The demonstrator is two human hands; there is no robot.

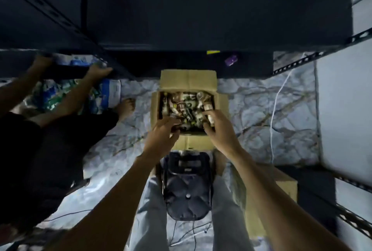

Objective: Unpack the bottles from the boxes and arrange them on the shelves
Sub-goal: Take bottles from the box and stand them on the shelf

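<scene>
Nearest: dark padded pouch (187, 190) hanging at the person's front, betw. both forearms. Just past it, both hands are over the near edge of an open brown cardboard box (189, 81) on the marble-pattern floor (251, 109).

Right hand (219, 127) is at the box's near-right corner. Its grip looks closed round a small pale bottle (211, 121), thumb on the near side, fingers over the far side; blurry, so approx. That bottle's long axis seems to run near-to-far, lying rather than upright. Which end is the cap, can't tell.

Left hand (164, 129) dips in at the near-left corner, fingers curled down into the heap. Whether its grip holds anything, can't tell.

The other jumbled small bottles (181, 105) fill the box on their sides, axes every which way, no common pointing direction. Each prob. needs its own wrist turn. Right hand is nearer the pale ones along the right wall, left nearer the dark ones centre-left.

Key relation: the dark metal shelf (201, 19) lies straight beyond the box, whose far flap reaches to its front edge. Next move is prob. lift up & fwd, then stand the bottle upright. A small purple object (231, 60) and a yellow label (213, 51) sit at the shelf front. Far left, a second person's hand (100, 71) reaches to a shelf above a blue-green printed pack (50, 93).
</scene>
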